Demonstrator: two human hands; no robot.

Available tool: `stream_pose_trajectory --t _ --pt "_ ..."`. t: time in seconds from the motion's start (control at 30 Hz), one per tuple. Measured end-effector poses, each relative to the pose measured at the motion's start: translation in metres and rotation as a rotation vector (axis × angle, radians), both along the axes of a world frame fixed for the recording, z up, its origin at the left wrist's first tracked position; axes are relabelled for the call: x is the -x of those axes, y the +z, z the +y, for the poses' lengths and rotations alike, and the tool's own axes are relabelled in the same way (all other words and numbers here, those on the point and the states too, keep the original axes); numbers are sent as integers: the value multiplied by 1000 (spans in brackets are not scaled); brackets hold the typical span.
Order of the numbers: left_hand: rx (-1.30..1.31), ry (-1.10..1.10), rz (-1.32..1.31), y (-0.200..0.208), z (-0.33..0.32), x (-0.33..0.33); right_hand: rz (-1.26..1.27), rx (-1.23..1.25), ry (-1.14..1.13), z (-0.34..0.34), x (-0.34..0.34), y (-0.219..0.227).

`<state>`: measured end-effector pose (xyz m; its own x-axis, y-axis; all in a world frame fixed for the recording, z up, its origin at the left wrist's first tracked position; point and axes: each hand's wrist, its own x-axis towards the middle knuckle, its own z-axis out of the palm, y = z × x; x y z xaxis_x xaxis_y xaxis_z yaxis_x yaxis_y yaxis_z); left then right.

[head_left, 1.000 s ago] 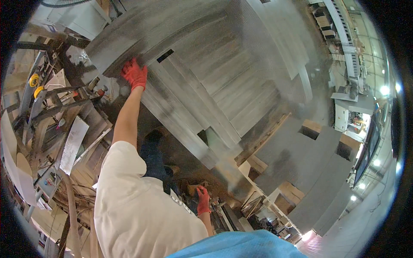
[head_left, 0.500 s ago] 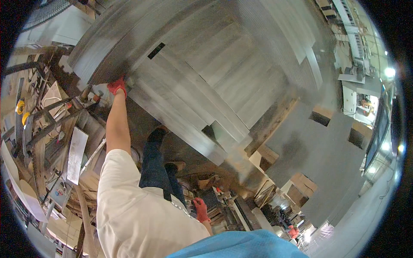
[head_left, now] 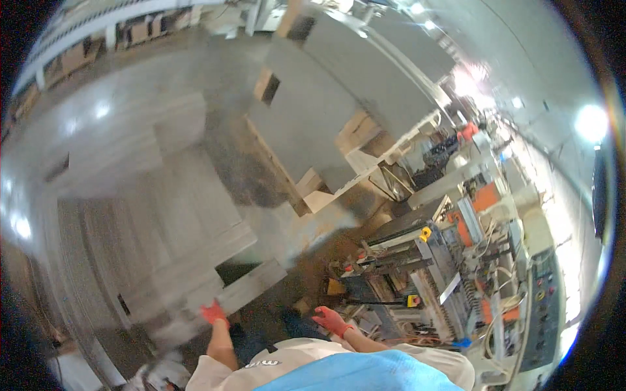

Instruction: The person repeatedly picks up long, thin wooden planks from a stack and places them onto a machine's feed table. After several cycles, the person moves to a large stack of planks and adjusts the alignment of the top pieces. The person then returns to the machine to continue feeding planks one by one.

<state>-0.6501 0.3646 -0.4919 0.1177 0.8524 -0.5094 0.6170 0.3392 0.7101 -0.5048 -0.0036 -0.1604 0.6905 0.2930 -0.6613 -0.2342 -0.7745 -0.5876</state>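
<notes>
My left hand [head_left: 214, 312], in a red glove, is at the near edge of a stack of grey wood-grain boards [head_left: 189, 241]. Its fingers look spread and nothing shows in them; blur hides whether they touch the top board. My right hand [head_left: 331, 321], also red-gloved, hangs in front of my body with its fingers apart, free of any object. It is nearest to the machine [head_left: 391, 287] on the right. A dark rectangular cutout [head_left: 236, 272] shows in the boards just beyond my left hand.
Farther off lies a second stack of plain grey panels [head_left: 306, 111], with bare wood-coloured blocks around its edges. A control panel [head_left: 542, 306] with knobs stands at the far right. Another person in red [head_left: 467, 131] is in the distance. Cables and offcuts crowd the machine.
My view has swung to the right, bringing the machine into sight. My left hand has left the far-left end of the boards and is closer to my body. My right hand has come forward.
</notes>
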Motion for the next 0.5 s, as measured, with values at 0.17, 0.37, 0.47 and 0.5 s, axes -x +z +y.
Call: stream_pose_trajectory --t 0.17,0.37,0.47,0.5 --pt "34 -257 -435 132 -74 -201 -235 -109 -109 -52 -53 33" --pt "427 -636 -1065 338 -191 -427 -563 -257 -254 -138 -116 52" --pt "720 -933 -1179 411 -254 -568 -444 -393 -334 -182 -133 54" --pt "739 -872 -1239 457 -290 -598 -360 -437 -356 -196 -136 58"
